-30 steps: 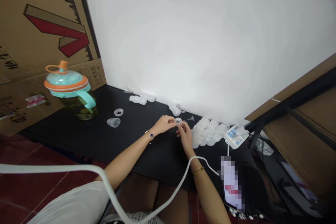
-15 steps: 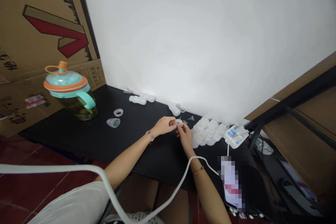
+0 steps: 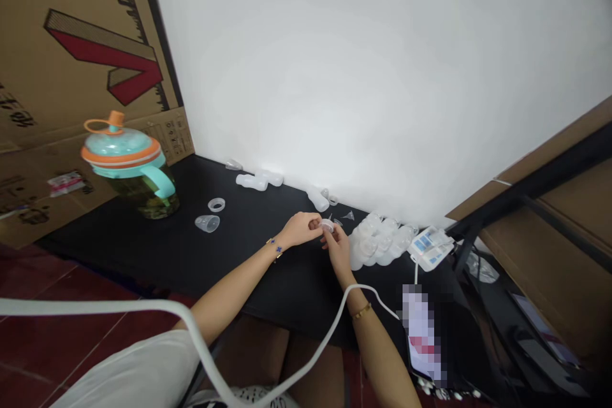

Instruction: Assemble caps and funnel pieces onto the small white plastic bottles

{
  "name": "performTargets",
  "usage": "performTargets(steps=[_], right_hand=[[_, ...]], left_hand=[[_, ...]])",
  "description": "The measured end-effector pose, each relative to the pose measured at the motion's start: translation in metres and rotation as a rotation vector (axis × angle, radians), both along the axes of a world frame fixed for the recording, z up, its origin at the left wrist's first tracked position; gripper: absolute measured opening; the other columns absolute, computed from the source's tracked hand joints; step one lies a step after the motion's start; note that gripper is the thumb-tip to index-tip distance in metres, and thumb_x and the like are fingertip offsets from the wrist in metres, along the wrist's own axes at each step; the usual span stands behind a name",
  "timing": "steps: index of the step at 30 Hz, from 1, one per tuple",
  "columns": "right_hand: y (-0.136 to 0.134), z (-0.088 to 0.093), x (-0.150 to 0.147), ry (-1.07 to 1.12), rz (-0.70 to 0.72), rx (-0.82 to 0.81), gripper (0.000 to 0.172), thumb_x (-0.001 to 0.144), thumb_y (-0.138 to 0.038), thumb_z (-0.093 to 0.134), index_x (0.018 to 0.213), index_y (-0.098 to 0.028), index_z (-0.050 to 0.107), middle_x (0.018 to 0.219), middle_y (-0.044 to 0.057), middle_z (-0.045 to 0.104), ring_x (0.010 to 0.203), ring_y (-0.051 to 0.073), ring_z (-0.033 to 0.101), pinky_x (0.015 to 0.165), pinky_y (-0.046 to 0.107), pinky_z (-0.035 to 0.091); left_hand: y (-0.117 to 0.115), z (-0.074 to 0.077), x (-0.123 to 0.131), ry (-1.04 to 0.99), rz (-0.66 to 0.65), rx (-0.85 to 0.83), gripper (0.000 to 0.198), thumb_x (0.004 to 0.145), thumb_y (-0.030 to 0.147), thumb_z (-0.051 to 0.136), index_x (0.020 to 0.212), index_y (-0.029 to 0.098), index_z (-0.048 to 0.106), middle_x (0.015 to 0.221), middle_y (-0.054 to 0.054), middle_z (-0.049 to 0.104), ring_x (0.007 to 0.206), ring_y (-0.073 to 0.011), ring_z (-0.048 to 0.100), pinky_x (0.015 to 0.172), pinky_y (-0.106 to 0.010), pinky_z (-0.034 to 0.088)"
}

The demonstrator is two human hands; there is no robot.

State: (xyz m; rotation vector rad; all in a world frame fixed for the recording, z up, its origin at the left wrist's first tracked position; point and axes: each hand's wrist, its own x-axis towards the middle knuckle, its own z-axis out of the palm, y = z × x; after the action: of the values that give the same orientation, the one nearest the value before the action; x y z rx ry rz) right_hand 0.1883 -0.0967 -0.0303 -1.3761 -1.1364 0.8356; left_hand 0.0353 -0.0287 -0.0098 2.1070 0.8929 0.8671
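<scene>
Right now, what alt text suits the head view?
The left hand and right hand hold a small pale ring over a black table. Whitish bottles cluster beside the right hand; toward the left are a clear cap, loose ring and teal jug.

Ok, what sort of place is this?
Probably a makeshift indoor workspace: bottles grouped on a black table, a large carton beside it, and a red tiled floor.

I'm facing a plain white wall behind a black table. Cardboard stands on my left, dark frame on my right, red floor tiles below.
</scene>
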Motion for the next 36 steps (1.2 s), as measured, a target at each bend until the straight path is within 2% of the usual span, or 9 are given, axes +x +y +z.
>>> performTargets(steps=[7,11,21,31,36], right_hand=[[0.0005,-0.0041,-0.0005,0.018,-0.006,0.010,0.035,0.081,-0.052,0.067,0.096,-0.021,0.067,0.074,0.001,0.063,0.065,0.017,0.061,0.051,0.026,0.047],[0.0005,-0.0051,-0.0006,0.011,-0.009,0.007,0.035,0.082,-0.053,0.065,0.097,-0.021,0.067,0.071,0.000,0.062,0.065,0.018,0.061,0.052,0.026,0.048],[-0.0017,-0.0003,-0.0037,-0.017,-0.012,0.034,0.034,0.086,-0.055,0.062,0.094,-0.022,0.066,0.069,-0.001,0.061,0.062,0.017,0.060,0.051,0.026,0.047],[-0.0034,0.0020,-0.0056,-0.036,-0.020,0.073,0.034,0.090,-0.055,0.058,0.096,-0.023,0.067,0.067,-0.001,0.059,0.062,0.017,0.058,0.053,0.027,0.046],[-0.0029,0.0039,-0.0029,-0.016,0.003,0.060,0.036,0.086,-0.057,0.063,0.093,-0.022,0.066,0.069,-0.001,0.060,0.062,0.017,0.058,0.051,0.026,0.046]], left_hand=[[0.0012,-0.0019,0.0004,-0.015,-0.024,-0.033,0.009,0.080,0.027,0.062,0.078,0.018,0.062,0.069,0.003,0.064,0.063,-0.0121,0.057,0.061,-0.022,0.040],[-0.0005,0.0009,0.0000,-0.008,-0.009,-0.022,0.015,0.081,0.030,0.062,0.072,0.018,0.058,0.066,0.004,0.061,0.061,-0.0112,0.053,0.059,-0.022,0.037],[-0.0014,0.0007,0.0016,-0.036,-0.005,-0.010,0.024,0.085,0.033,0.060,0.067,0.018,0.055,0.063,0.004,0.056,0.060,-0.0106,0.047,0.059,-0.023,0.033],[-0.0047,-0.0002,0.0038,-0.102,-0.009,0.031,0.023,0.086,0.029,0.058,0.068,0.018,0.052,0.061,0.005,0.053,0.058,-0.0094,0.045,0.060,-0.023,0.032],[-0.0068,0.0002,0.0045,-0.062,0.018,0.033,0.024,0.086,0.030,0.058,0.067,0.018,0.051,0.061,0.005,0.052,0.058,-0.0103,0.045,0.060,-0.023,0.031]])
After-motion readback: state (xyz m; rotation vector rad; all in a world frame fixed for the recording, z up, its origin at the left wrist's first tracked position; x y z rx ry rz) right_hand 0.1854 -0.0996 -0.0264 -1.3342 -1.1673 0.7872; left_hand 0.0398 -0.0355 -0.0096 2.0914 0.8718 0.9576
